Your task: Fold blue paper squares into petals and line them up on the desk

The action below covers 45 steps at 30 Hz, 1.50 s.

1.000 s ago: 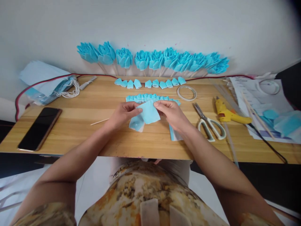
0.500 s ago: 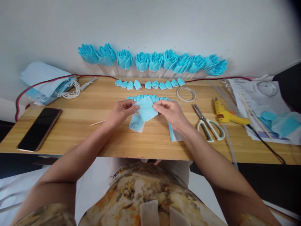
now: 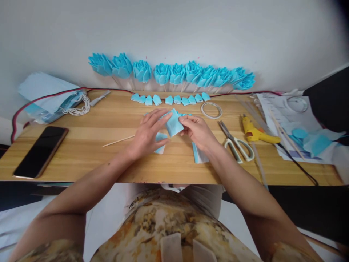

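Both hands work a light blue paper piece [image 3: 173,125] over the middle of the wooden desk [image 3: 109,153]. My left hand [image 3: 148,134] lies across it with fingers stretched toward its upper edge, pressing on the paper. My right hand [image 3: 197,131] pinches the paper's right side. Under my left hand lies another blue paper piece [image 3: 160,142]. Beyond the hands runs a row of folded blue petals [image 3: 170,99], and a line of blue paper flowers on sticks [image 3: 169,72] leans on the wall.
A black phone [image 3: 40,150] lies at the left, a thin wooden stick [image 3: 118,141] beside my left hand. Right of my hands are a tape ring [image 3: 211,109], scissors [image 3: 236,142], a yellow glue gun [image 3: 255,133] and papers [image 3: 294,123]. Blue masks [image 3: 54,100] sit far left.
My left hand has gone from pinching the paper's left edge to spreading its fingers over the paper. The paper has been folded smaller. The view has shifted slightly.
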Tool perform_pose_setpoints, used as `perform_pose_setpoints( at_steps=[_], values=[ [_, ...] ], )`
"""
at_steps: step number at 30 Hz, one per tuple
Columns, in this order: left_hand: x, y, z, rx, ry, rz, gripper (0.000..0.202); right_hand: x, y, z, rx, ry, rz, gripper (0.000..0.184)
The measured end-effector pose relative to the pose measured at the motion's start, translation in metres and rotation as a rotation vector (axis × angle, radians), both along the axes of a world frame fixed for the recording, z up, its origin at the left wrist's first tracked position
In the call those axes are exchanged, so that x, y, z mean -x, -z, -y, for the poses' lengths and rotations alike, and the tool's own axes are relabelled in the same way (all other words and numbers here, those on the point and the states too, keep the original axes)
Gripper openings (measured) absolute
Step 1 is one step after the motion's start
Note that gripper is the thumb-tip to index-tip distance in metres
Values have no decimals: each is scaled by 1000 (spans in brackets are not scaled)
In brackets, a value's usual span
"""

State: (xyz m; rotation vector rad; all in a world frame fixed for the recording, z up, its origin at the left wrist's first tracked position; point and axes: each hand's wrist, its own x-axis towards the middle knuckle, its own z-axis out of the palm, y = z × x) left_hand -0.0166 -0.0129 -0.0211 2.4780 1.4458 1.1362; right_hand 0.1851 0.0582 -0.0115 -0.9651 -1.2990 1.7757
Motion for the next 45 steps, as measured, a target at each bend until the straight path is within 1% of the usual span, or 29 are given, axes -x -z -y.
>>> perform_pose_setpoints(
  at_steps=[2, 3, 5, 8, 9, 11, 13, 14, 16, 18, 21, 23, 25, 27, 29, 33, 36, 38, 41, 43, 45],
  values=[
    [-3, 3, 1, 17, 30, -16, 80, 1, 1, 1, 33, -6, -37, 35],
    [-5, 4, 1, 32, 40, -2, 81, 1, 1, 1, 47, -19, -59, 36],
    [-8, 4, 3, 90, 30, 76, 73, 0, -2, 4, 66, -79, -94, 36],
    [-10, 2, 6, 279, -80, 327, 56, -3, -9, 7, 36, -172, -73, 38],
    [-10, 1, 6, 360, -120, 440, 53, -5, -12, 8, -2, -161, -43, 40],
    [-8, 0, 4, 503, -149, 689, 51, -9, -16, 8, -122, -50, 24, 39],
    [-6, 0, 2, 606, -108, 912, 55, -12, -18, 5, -259, 92, 80, 35],
    [-5, 0, 2, 644, -82, 994, 58, -13, -18, 4, -316, 134, 99, 33],
    [-5, -1, 2, 695, -48, 1088, 61, -12, -15, 3, -389, 124, 140, 30],
    [-6, -4, 4, 727, -27, 1101, 64, -9, -12, 4, -424, 42, 198, 30],
    [-8, -9, 10, 776, 20, 1033, 71, -3, -8, 8, -481, -48, 260, 31],
    [-8, -12, 12, 817, 50, 959, 74, 0, -8, 11, -521, -53, 269, 27],
    [-6, -12, 12, 826, 77, 925, 75, 1, -8, 12, -549, -30, 269, 23],
    [-4, -10, 10, 782, 109, 959, 74, 0, -8, 12, -566, -12, 271, 22],
    [-2, -8, 6, 708, 113, 1007, 72, -2, -8, 9, -582, -11, 279, 22],
    [1, -9, 1, 615, 29, 1001, 65, -8, -9, 3, -653, -34, 325, 20],
    [4, -13, 0, 581, -6, 993, 58, -19, -18, 0, -686, -83, 368, 21],
    [6, -15, -1, 549, -29, 988, 52, -28, -31, -1, -653, -163, 385, 25],
    [10, -16, -2, 510, -61, 979, 44, -39, -48, 1, -626, -379, 465, 29],
    [11, -16, -2, 498, -62, 978, 40, -40, -49, 4, -679, -518, 582, 26],
    [11, -16, -3, 494, -53, 983, 37, -35, -42, 7, -770, -594, 746, 23]
  ],
)
